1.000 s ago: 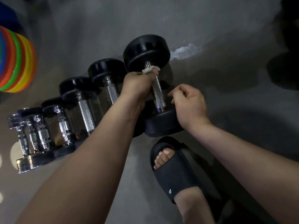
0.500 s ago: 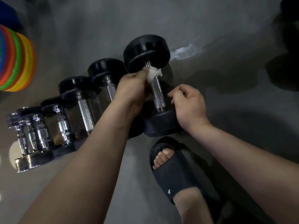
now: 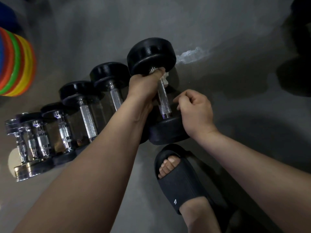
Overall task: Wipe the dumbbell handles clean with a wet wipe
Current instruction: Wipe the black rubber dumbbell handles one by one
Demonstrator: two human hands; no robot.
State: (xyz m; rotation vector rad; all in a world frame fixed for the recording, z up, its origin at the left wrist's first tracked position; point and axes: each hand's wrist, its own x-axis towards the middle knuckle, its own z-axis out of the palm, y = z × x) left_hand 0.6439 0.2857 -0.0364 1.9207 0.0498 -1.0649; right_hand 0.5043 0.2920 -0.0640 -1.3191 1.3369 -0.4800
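Now left hand (image 3: 145, 86) has wrapped wet wipe (image 3: 166, 78) round handle (image 3: 164, 101)

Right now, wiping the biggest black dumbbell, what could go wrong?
The large black dumbbell could pivot onto the bare toes in the black slide sandal beside its near head.
The left hand holds the white wet wipe only at the top of the chrome handle; lower knurling may be missed.

The largest dumbbell (image 3: 151, 52) had a knurled, shiny metal handle (image 3: 164, 101) and matt black heads, while the small dumbbells (image 3: 64, 132) at nine o'clock gleamed glossy chrome.
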